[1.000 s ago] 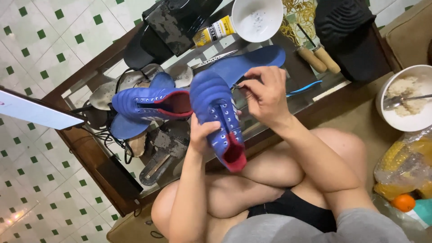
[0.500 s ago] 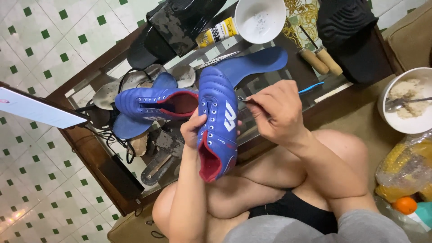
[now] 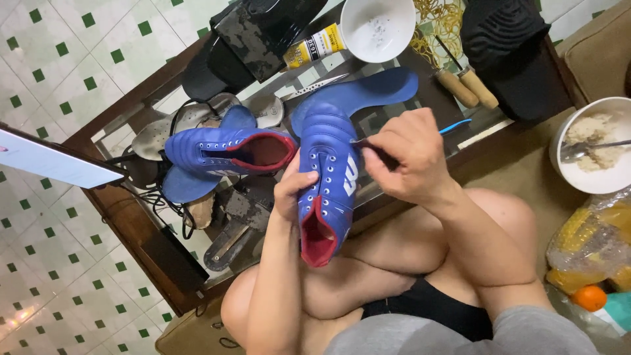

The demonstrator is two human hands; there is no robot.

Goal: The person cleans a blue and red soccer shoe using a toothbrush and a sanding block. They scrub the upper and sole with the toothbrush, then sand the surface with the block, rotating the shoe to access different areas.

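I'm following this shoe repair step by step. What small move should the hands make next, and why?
Probably push the thin tool a little further into the side of the blue shoe. The right hand pinches the tool with its tip at the shoe's upper near the eyelets, and the left hand braces the shoe from the other side, so it looks steady enough.

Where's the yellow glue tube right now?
The glue tube lies at the table's far edge, between the black shoe and the white bowl.

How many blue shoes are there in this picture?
2: one blue shoe held in the left hand, the other blue shoe lying on the table. None seems hidden.
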